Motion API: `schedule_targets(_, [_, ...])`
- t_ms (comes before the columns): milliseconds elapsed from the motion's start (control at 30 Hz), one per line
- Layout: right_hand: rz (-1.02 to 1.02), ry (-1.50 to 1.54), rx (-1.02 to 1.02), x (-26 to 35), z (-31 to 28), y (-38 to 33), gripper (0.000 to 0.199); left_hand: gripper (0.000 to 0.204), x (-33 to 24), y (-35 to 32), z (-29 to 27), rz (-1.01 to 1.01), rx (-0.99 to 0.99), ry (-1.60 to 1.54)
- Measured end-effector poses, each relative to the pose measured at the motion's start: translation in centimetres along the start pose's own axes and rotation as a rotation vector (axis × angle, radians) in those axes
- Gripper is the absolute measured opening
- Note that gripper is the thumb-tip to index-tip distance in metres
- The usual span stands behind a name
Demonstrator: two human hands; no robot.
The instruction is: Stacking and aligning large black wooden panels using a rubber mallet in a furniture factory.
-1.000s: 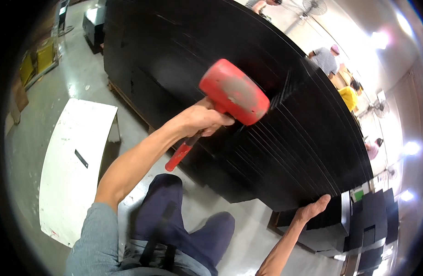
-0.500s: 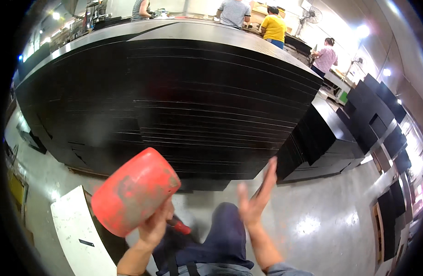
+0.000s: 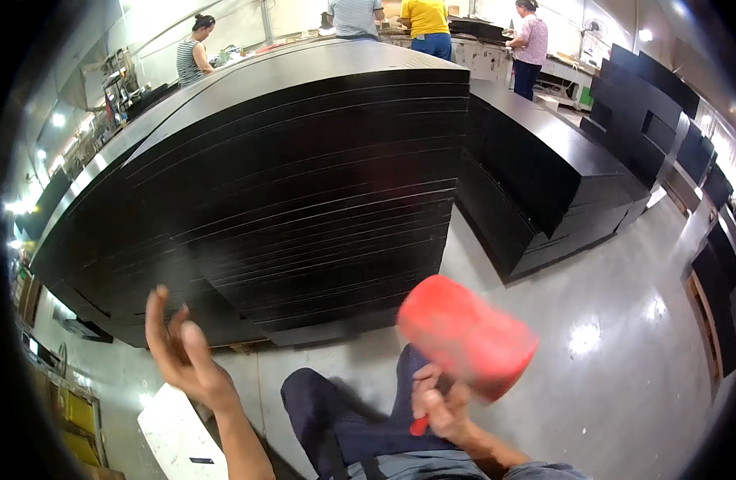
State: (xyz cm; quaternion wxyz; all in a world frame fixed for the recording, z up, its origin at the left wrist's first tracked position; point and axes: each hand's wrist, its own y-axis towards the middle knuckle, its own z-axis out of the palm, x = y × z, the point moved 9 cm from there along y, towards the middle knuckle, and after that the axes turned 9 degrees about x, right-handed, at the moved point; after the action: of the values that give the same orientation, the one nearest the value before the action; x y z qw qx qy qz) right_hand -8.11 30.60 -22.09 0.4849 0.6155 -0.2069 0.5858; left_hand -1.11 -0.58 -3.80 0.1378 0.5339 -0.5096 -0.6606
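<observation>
A large red mallet (image 3: 470, 334), its head scuffed grey and blurred by motion, is in my right hand (image 3: 441, 404). My fingers wrap its short handle, whose red end pokes out below them. Empty and raised, my left hand (image 3: 184, 356) has its fingers apart in front of the lower left of a tall stack of black boards (image 3: 320, 208). The mallet head is near the stack's lower right corner; a gap of floor shows between them.
A lower stack of black boards (image 3: 544, 160) stands to the right. More dark panels (image 3: 636, 120) lean farther right. A white board (image 3: 180, 436) is low at my left. Several people work at a bench (image 3: 480, 60) along the far wall.
The mallet has passed from my left hand to my right hand and moved rightward. My left hand has let go and swung left, opening. The view has turned toward the stack's right corner.
</observation>
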Motion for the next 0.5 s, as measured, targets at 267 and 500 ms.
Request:
schedule_targets(267, [-0.014, 0.052, -0.221, 6.7, -11.3, 4.3, 0.022, 0.047, 6.2, 4.7, 7.2, -0.157, 0.143, -0.366])
schedule_targets(500, [-0.032, -0.017, -0.210, 7.9, -15.6, 8.9, 0.031, 0.061, 6.3, 5.3, 7.8, -0.113, 0.152, -0.256])
